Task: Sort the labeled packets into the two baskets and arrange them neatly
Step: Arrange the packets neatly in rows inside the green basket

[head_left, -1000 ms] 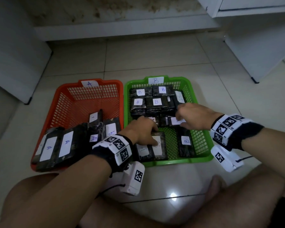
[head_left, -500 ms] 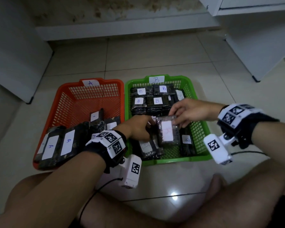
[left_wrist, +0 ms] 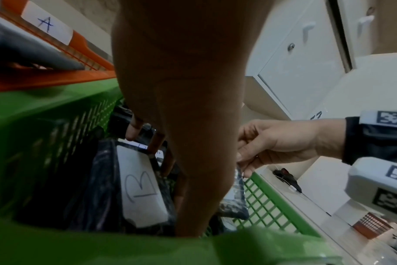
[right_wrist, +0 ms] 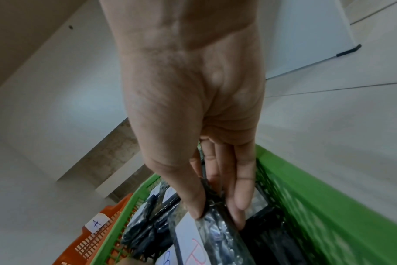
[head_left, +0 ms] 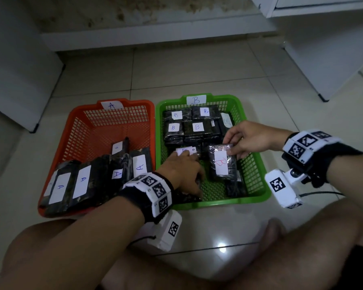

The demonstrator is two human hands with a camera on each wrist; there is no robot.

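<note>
Holding: a red-lettered B packet [head_left: 222, 162] is pinched at its far edge by the right hand [head_left: 253, 139], thumb on top, fingers [right_wrist: 240, 186] underneath.
Packet place: it is held above the green basket [head_left: 258, 191], sloping down from the fingertips toward the person.
Left hand [head_left: 181, 174]: fingers are curled down onto packets in the basket's near left corner; a grip cannot be told.
Orange basket [head_left: 76, 126]: A packets [head_left: 71, 185] are stacked well left of both hands.

Dim indoor light, glare spot on floor tile [head_left: 222, 249], wrist views blurred, edges warped
</note>
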